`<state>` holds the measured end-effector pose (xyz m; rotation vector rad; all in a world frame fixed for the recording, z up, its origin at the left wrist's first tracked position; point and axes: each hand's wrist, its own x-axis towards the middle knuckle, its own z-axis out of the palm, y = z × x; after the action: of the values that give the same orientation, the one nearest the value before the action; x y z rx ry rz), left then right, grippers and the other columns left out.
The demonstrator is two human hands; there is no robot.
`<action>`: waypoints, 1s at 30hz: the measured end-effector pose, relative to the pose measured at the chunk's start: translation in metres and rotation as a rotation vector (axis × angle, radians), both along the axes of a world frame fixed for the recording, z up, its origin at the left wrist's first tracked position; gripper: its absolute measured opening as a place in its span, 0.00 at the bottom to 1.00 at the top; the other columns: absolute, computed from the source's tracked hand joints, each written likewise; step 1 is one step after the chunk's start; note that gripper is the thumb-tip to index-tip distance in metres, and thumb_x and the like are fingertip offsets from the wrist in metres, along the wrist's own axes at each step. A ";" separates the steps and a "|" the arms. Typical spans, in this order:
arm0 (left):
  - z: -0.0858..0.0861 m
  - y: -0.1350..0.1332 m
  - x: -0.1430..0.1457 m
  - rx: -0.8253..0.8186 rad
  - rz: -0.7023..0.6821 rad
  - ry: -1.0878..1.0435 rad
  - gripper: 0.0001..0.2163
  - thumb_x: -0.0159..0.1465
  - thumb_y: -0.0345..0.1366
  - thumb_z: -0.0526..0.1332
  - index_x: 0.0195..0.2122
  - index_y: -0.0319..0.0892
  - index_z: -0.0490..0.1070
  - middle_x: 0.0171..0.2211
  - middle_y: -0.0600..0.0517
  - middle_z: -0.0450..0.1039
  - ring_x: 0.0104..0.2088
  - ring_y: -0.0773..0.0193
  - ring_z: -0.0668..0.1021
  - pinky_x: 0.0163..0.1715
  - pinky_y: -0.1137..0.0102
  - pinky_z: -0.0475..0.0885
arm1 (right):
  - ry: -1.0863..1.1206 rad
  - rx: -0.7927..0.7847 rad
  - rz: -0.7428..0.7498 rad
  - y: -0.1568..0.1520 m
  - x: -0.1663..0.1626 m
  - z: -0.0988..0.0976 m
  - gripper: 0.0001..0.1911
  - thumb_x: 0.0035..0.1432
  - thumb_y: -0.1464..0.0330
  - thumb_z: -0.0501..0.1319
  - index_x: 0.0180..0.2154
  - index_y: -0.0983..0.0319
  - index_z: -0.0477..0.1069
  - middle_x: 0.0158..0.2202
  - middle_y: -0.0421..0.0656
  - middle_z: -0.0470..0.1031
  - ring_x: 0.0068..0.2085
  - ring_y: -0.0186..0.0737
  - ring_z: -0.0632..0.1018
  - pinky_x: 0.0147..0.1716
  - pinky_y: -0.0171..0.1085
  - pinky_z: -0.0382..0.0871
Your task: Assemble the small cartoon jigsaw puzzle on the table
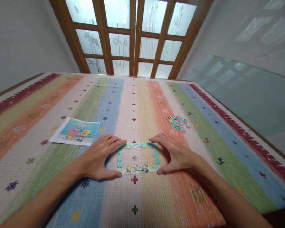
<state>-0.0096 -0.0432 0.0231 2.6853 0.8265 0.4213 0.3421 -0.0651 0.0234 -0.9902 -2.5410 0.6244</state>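
Observation:
A small rectangular jigsaw frame [120, 156], only its border assembled, lies on the striped cloth in front of me. My left hand [99, 156] cups its left side, thumb at the lower left corner and fingers at the upper left corner, spread apart. My right hand [173, 153] mirrors it on the right side, thumb at the lower right corner and fingers along the top edge. Neither hand grips a piece. A pile of loose teal puzzle pieces [177, 122] lies beyond my right hand.
A printed cartoon reference picture [75, 131] lies to the left, beyond my left hand. The colourful striped tablecloth [142, 196] covers the whole table. Wooden doors with frosted glass panes [133, 38] stand behind the far edge. A wall runs along the right.

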 end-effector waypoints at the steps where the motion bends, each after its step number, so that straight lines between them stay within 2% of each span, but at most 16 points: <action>1: -0.001 0.000 0.000 -0.002 0.002 -0.007 0.40 0.54 0.59 0.69 0.65 0.46 0.63 0.55 0.43 0.72 0.53 0.45 0.72 0.55 0.50 0.66 | 0.002 0.001 0.000 0.000 0.000 0.000 0.49 0.47 0.46 0.74 0.63 0.61 0.62 0.57 0.53 0.68 0.57 0.56 0.69 0.57 0.55 0.66; 16: -0.011 0.005 -0.003 0.080 0.093 -0.060 0.36 0.59 0.49 0.67 0.67 0.46 0.59 0.56 0.43 0.72 0.53 0.45 0.73 0.55 0.50 0.67 | 0.015 0.076 -0.070 0.002 0.001 -0.007 0.45 0.50 0.53 0.73 0.65 0.60 0.61 0.59 0.53 0.68 0.58 0.57 0.69 0.59 0.58 0.65; 23: -0.012 0.003 -0.002 0.120 0.121 -0.056 0.42 0.56 0.53 0.69 0.68 0.43 0.55 0.54 0.41 0.72 0.52 0.43 0.72 0.53 0.49 0.67 | 0.032 0.086 -0.109 0.004 0.004 -0.010 0.47 0.50 0.54 0.72 0.67 0.59 0.58 0.60 0.53 0.67 0.58 0.58 0.68 0.60 0.61 0.63; 30: -0.022 0.004 -0.002 0.132 0.190 -0.063 0.41 0.58 0.52 0.68 0.69 0.43 0.54 0.55 0.40 0.71 0.54 0.43 0.71 0.55 0.50 0.66 | 0.083 0.060 -0.150 0.005 0.006 -0.017 0.48 0.49 0.54 0.72 0.66 0.59 0.57 0.58 0.53 0.68 0.57 0.57 0.68 0.59 0.59 0.64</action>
<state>-0.0112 -0.0391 0.0015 2.7060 1.0745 0.6212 0.3477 -0.0597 0.0067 -1.0981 -2.3732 0.5317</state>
